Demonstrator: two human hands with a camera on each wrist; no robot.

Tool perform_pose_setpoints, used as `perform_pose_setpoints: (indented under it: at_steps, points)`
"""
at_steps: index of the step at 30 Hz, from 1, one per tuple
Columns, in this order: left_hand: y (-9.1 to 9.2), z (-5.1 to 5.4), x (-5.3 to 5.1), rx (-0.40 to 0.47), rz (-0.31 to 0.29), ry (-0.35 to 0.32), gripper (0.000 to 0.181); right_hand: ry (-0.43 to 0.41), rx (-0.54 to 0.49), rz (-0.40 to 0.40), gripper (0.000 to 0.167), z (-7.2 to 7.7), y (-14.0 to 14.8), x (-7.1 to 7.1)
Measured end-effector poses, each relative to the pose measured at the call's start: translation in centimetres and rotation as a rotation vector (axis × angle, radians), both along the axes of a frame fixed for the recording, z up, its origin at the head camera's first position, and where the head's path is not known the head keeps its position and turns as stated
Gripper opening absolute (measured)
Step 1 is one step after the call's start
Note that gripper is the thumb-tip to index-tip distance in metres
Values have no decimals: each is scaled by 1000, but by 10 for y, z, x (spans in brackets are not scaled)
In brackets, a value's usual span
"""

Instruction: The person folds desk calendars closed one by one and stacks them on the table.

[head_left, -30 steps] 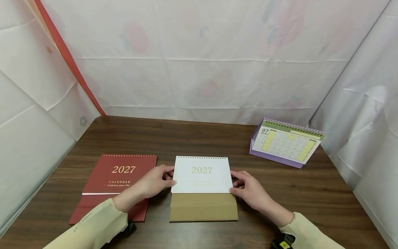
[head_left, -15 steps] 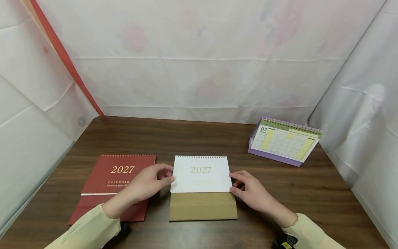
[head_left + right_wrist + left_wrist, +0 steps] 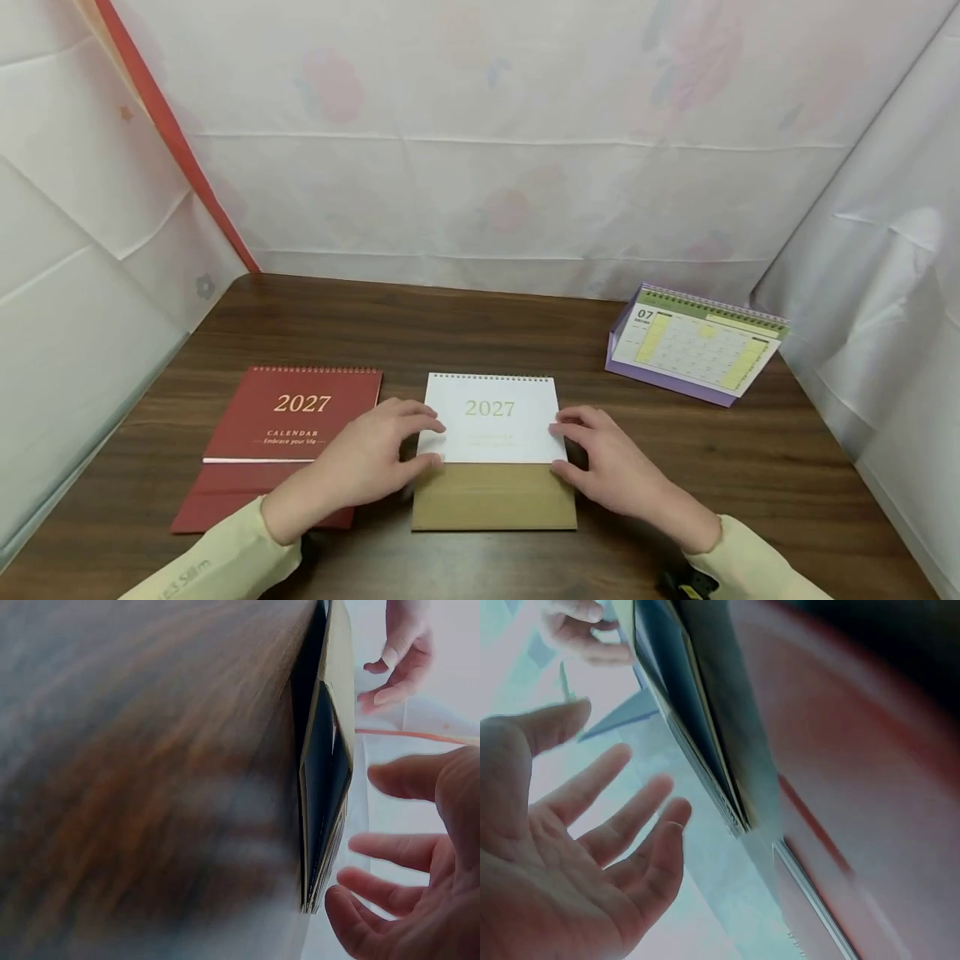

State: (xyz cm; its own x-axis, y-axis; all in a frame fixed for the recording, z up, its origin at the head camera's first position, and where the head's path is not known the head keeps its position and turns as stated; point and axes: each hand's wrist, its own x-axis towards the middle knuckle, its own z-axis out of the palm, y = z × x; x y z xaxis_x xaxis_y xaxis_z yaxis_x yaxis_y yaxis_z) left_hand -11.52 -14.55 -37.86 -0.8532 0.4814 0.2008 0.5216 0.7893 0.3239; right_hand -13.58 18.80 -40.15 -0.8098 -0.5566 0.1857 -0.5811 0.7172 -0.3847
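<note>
A white 2027 desk calendar (image 3: 491, 437) lies folded nearly flat at the middle of the table, its gold-brown base (image 3: 495, 500) towards me. My left hand (image 3: 367, 462) hovers over its left edge, fingers loosely spread. On the other side, my right hand (image 3: 611, 467) is by the right edge with relaxed, slightly bent fingers. Both wrist views show a gap between each hand and the calendar; the left wrist view has the calendar's thin side (image 3: 697, 750), and the right wrist view shows its slightly parted boards (image 3: 341, 675). Neither hand holds anything.
A red 2027 calendar (image 3: 300, 383) lies flat to the left, partly under my left forearm. At the back right stands a purple-based calendar (image 3: 697, 346) with a month page showing. White curtains (image 3: 480, 167) enclose the wooden table (image 3: 420, 325).
Both hands have come off the white calendar's side edges. My left hand has shifted right over it with fingers spreading; the right hand has lifted slightly. The calendar stays in place.
</note>
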Motion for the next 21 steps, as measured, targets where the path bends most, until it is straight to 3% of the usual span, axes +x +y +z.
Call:
perform_pose_setpoints:
  at_steps: [5, 10, 15, 21]
  points:
    - [5, -3, 7, -140, -106, -21, 65, -32, 61, 129, 63, 1, 0, 1]
    - [7, -6, 13, -235, -197, -77, 83, -94, 138, 245, 80, 1, 3, 3]
    - [8, -8, 14, -315, -230, -98, 89, -174, 226, 288, 90, 0, 5, 7]
    - [8, -9, 14, -374, -260, -78, 86, -196, 310, 301, 91, 1, 3, 12]
